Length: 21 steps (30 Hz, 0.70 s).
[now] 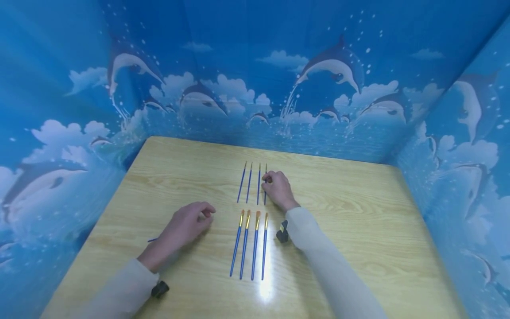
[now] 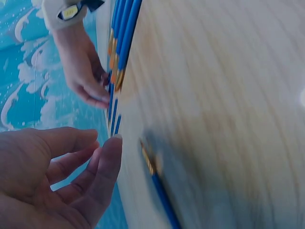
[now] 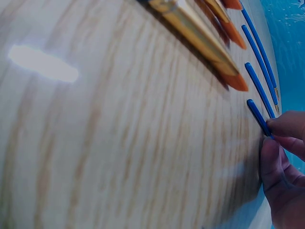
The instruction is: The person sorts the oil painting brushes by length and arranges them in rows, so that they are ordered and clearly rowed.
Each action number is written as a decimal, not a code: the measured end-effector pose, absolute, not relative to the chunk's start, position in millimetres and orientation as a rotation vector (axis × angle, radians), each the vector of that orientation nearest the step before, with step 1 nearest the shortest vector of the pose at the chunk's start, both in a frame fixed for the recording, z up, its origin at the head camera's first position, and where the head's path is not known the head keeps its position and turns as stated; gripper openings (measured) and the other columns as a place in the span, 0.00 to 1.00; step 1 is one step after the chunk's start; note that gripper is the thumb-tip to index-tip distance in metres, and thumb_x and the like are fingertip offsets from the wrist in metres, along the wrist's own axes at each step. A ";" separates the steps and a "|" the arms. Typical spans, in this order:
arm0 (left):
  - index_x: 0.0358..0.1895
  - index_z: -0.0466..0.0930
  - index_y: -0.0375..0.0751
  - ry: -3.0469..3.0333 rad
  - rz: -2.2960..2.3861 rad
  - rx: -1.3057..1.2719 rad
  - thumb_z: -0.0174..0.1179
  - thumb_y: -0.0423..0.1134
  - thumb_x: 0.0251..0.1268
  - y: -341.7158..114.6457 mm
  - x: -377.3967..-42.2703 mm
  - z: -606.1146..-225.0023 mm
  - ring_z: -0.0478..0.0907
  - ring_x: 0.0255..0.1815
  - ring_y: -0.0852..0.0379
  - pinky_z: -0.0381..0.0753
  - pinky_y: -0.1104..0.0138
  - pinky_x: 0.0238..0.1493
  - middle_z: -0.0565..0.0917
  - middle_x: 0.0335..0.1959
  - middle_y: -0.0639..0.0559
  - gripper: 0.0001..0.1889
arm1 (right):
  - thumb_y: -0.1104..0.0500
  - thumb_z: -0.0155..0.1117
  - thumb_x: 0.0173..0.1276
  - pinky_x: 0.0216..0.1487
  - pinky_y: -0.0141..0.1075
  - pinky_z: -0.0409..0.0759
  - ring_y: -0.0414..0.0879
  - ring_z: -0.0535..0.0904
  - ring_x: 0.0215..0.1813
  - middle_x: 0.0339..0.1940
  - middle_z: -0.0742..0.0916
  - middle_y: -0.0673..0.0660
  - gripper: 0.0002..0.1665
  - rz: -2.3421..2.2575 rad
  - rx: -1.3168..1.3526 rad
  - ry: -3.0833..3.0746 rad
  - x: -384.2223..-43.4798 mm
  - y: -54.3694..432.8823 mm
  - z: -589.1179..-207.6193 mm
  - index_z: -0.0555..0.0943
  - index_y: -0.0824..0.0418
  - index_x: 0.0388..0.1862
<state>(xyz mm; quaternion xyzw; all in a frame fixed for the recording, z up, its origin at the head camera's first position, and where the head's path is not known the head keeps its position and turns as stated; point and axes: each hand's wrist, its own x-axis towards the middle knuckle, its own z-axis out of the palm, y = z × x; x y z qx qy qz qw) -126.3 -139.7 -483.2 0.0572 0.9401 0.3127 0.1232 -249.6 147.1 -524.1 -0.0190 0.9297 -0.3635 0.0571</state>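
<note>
My right hand [image 1: 279, 188] pinches a thin blue-handled paintbrush [image 1: 265, 197] at the right end of the far row. In the right wrist view, thumb and fingertips meet on its handle [image 3: 258, 116], close over the table. Beside it lie other thin paintbrushes [image 1: 249, 182], tips pointing away from me. My left hand [image 1: 185, 226] hovers left of the rows, fingers loosely curled with nothing between them. Below it, a single paintbrush [image 2: 164, 200] lies on the table, mostly hidden by the wrist in the head view.
A nearer row of several wider paintbrushes [image 1: 255, 248] with orange bristles lies between my forearms. Everything rests on a wood-grain table [image 1: 358, 221]. Blue dolphin-print curtains [image 1: 247, 66] enclose its back and sides.
</note>
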 end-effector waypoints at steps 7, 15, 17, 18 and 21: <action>0.66 0.83 0.45 2.694 0.904 0.149 0.64 0.41 0.80 -165.5 -129.5 -474.1 0.86 0.53 0.51 0.89 0.54 0.50 0.87 0.58 0.47 0.17 | 0.59 0.69 0.77 0.66 0.49 0.83 0.55 0.80 0.58 0.56 0.83 0.60 0.18 -1.091 -0.059 2.821 -250.1 147.6 -525.2 0.85 0.61 0.62; 0.64 0.84 0.44 2.705 0.806 0.351 0.66 0.39 0.78 -191.8 -133.2 -481.5 0.86 0.56 0.48 0.88 0.47 0.59 0.87 0.57 0.47 0.16 | 0.59 0.69 0.77 0.68 0.50 0.83 0.56 0.80 0.59 0.57 0.83 0.60 0.18 -1.103 -0.053 2.815 -248.6 147.9 -523.4 0.85 0.62 0.63; 0.62 0.85 0.45 2.706 0.766 0.400 0.68 0.39 0.76 -195.3 -133.1 -484.3 0.85 0.55 0.49 0.88 0.47 0.59 0.88 0.54 0.50 0.16 | 0.60 0.69 0.77 0.68 0.50 0.83 0.56 0.80 0.60 0.57 0.83 0.61 0.18 -1.107 -0.053 2.811 -248.3 147.7 -522.7 0.85 0.62 0.63; 0.61 0.86 0.45 2.710 0.746 0.432 0.69 0.39 0.75 -197.0 -132.6 -485.6 0.85 0.55 0.49 0.88 0.47 0.59 0.88 0.53 0.50 0.16 | 0.60 0.69 0.77 0.68 0.50 0.83 0.56 0.80 0.60 0.58 0.83 0.61 0.19 -1.109 -0.054 2.809 -248.2 147.6 -522.4 0.85 0.62 0.63; 0.58 0.87 0.45 2.730 0.711 0.519 0.71 0.40 0.73 -202.4 -130.4 -488.9 0.86 0.55 0.48 0.87 0.45 0.62 0.88 0.50 0.52 0.14 | 0.60 0.69 0.77 0.69 0.51 0.83 0.56 0.80 0.61 0.58 0.83 0.61 0.19 -1.111 -0.056 2.804 -248.1 147.4 -521.9 0.84 0.62 0.63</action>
